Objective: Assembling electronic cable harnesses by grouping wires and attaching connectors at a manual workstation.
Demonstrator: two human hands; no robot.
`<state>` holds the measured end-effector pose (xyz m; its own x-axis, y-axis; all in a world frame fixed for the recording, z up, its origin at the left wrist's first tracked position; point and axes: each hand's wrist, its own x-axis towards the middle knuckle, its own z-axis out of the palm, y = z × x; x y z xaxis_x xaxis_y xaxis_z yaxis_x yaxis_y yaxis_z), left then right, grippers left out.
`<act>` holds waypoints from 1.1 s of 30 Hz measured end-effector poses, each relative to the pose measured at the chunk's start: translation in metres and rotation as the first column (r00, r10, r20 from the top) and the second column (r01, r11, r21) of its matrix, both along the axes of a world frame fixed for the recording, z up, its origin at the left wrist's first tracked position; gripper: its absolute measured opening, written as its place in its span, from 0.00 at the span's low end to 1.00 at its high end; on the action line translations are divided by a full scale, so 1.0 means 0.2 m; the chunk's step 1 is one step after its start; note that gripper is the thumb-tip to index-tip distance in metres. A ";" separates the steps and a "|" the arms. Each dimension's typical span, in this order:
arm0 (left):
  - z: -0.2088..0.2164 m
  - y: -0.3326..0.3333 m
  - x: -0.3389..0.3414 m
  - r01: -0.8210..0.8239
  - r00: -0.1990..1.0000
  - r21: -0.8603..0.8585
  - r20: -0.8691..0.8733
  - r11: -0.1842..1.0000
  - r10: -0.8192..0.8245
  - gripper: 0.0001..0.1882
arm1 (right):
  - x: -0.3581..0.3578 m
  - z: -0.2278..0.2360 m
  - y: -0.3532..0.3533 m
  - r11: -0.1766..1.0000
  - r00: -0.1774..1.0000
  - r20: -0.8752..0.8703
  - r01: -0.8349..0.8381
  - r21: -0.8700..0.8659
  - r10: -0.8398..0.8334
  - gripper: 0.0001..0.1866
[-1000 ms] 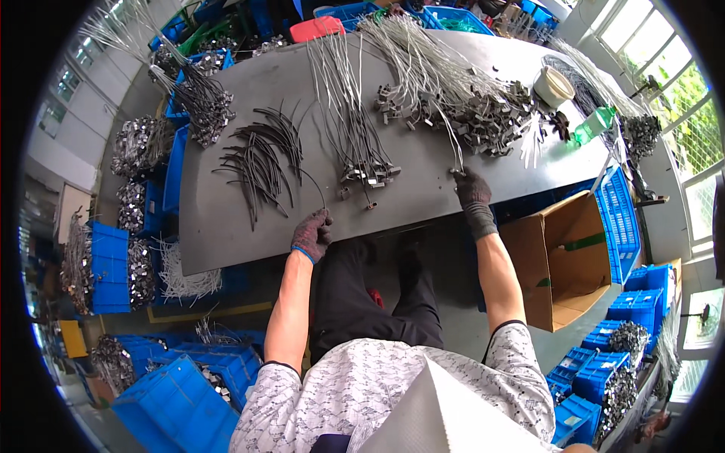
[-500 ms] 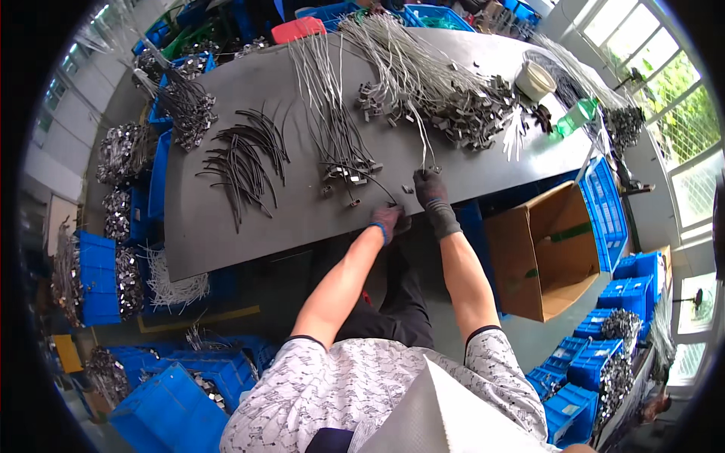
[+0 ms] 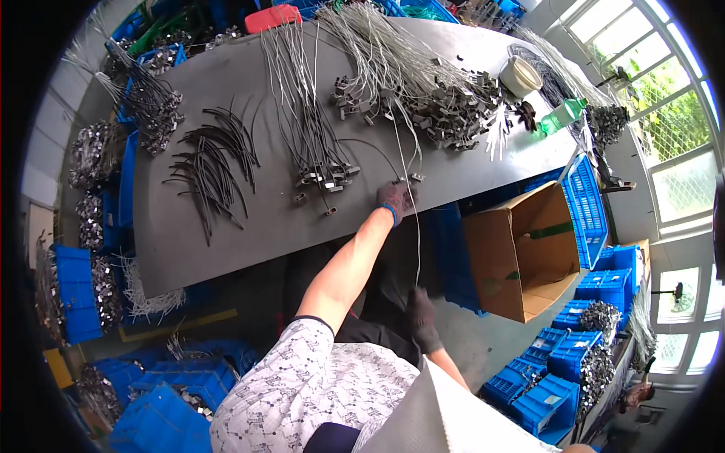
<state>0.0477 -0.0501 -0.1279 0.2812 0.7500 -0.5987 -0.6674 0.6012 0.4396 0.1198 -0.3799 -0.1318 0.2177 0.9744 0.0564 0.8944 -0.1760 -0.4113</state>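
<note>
My left hand (image 3: 396,199), in a dark glove with a blue cuff, is closed at the near table edge. A thin black tube (image 3: 377,146) arcs from the middle bundle into its fingers; their tips are partly hidden. Below the edge, near my lap, my gloved right hand (image 3: 423,313) grips the lower end of a pale wire (image 3: 418,241). That wire runs taut up past my left hand toward the large pile of pale wires with metal clips (image 3: 457,113). A small metal clip (image 3: 416,177) sits beside my left fingers.
Left of the middle wire bundle (image 3: 302,113) lie loose black tubes (image 3: 208,170). A white bucket (image 3: 519,77) and green bottle (image 3: 563,115) stand at the right. An open cardboard box (image 3: 491,257) is beside the near edge. Blue crates (image 3: 79,283) flank the metal table (image 3: 257,234).
My right hand has moved from the table edge down toward my lap, drawing the pale wire with it. My left hand has moved slightly forward over the table. The view has shifted a little.
</note>
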 end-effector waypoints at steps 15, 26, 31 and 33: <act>-0.16 -0.61 0.00 0.049 0.850 0.242 -0.519 0.969 0.086 0.05 | 0.29 0.12 -1.54 0.500 0.980 -0.039 0.065 -0.864 -0.196 0.19; 0.69 -0.59 -0.26 -0.005 0.789 0.630 -0.474 0.776 0.390 0.10 | 0.26 0.10 -1.79 0.476 0.985 -0.157 -0.108 -0.873 -0.065 0.19; 0.81 -0.26 -0.38 -0.141 0.766 0.689 -0.380 0.711 0.519 0.08 | 0.32 -0.03 -1.75 0.518 0.994 -0.045 0.012 -0.855 -0.096 0.20; 0.80 -0.21 -0.43 -0.208 0.803 0.680 -0.292 0.703 0.519 0.10 | 0.34 -0.08 -1.80 0.540 0.994 -0.056 0.004 -0.842 -0.096 0.20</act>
